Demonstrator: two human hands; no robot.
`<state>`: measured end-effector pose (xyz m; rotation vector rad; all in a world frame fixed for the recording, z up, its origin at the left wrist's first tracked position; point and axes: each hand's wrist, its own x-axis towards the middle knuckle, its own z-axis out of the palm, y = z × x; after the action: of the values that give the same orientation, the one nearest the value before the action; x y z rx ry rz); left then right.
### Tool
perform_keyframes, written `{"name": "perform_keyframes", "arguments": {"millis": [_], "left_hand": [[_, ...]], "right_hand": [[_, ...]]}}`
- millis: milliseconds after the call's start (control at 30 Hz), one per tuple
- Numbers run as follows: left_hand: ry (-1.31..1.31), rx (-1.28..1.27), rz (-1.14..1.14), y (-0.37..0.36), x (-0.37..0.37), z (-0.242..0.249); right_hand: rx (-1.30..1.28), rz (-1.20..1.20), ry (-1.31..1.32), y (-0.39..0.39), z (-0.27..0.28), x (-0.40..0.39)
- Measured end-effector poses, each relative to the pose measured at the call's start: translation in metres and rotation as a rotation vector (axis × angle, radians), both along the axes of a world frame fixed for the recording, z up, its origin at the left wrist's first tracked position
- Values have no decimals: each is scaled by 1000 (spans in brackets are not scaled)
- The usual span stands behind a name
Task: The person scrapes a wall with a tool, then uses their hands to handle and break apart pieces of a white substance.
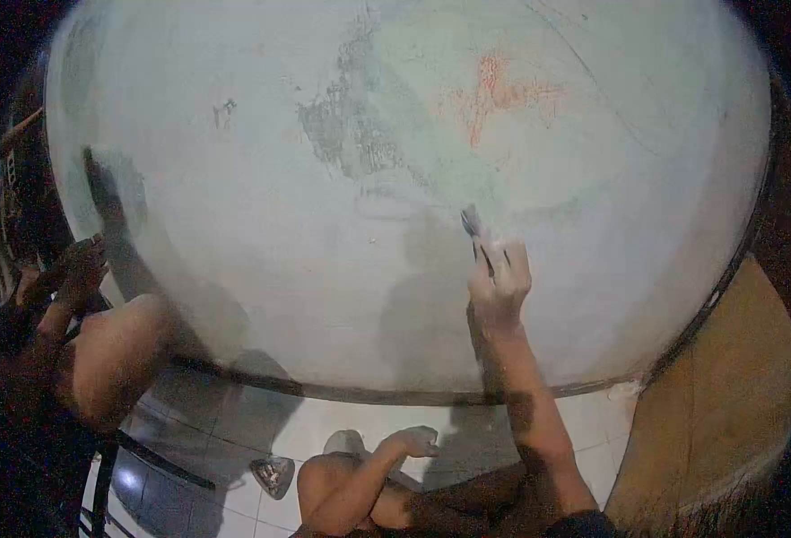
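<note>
My right hand (pixel 501 273) is raised against a large pale wall panel (pixel 279 224), fingers closed round a slim tool (pixel 470 220) with a dark, narrow tip. The tip meets the surface just below a pale green patch (pixel 539 170). Reddish marks (pixel 499 94) lie higher on that patch, and a rough grey area (pixel 346 125) is to its left. Low in the view, my left hand (pixel 415 440) rests by my bent knee, its fingers loosely bent and nothing visible in them.
Another person's hand (pixel 82 269) and knee (pixel 122 354) are close to the panel on the left. A small shiny container (pixel 273 477) stands on the tiled floor (pixel 333 412). A brown board (pixel 727 394) leans at right. A dark edge (pixel 413 395) runs along the panel's bottom.
</note>
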<state>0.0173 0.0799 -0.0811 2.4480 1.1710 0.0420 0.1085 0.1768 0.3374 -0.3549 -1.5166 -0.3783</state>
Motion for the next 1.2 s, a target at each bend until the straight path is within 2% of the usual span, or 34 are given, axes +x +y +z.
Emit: {"name": "perform_keyframes", "arguments": {"millis": [33, 67, 167, 300, 367, 433, 500, 567, 667, 733, 833, 867, 1000, 1100, 1167, 1200], "left_hand": [[3, 5, 1, 3, -2, 0], [-2, 6, 19, -4, -2, -3], [-8, -20, 64, -6, -2, -1], [-49, -58, 117, 2, -2, 19], [-65, -66, 147, -14, -6, 12], [-79, -76, 179, -3, -5, 27], [-95, -88, 205, -3, -1, 33], [-103, -101, 231, 2, 3, 42], [-110, -116, 265, -2, -2, 47], [-116, -139, 289, -9, -4, 49], [-140, -166, 313, -15, 10, 56], [-127, -184, 311, -16, 10, 63], [-157, -153, 326, -18, 9, 51], [-227, -123, 331, -16, 7, 49], [-219, -121, 346, -8, 5, 57], [-209, -125, 353, -7, 3, 61]], "right_hand": [[15, -49, -26, -1, 13, -6], [58, 39, 39, 0, 33, -18], [117, 98, 65, -6, 72, -38], [79, -31, -45, 9, 22, -18], [9, 47, -14, 5, -13, 3], [-13, -3, -18, 6, -41, 20], [-35, -60, -24, -3, -33, 23], [158, -104, -28, 1, -6, 12], [84, -51, 59, 19, 37, -16], [173, 111, 107, 15, 63, -27], [51, 36, 63, 8, 37, -8], [151, -133, -5, 27, 12, 0], [45, -53, 28, 20, -25, 21], [133, -130, -36, 23, -15, 14], [106, 91, 52, 19, 23, -7], [106, 88, 60, 14, 41, -14]]}}
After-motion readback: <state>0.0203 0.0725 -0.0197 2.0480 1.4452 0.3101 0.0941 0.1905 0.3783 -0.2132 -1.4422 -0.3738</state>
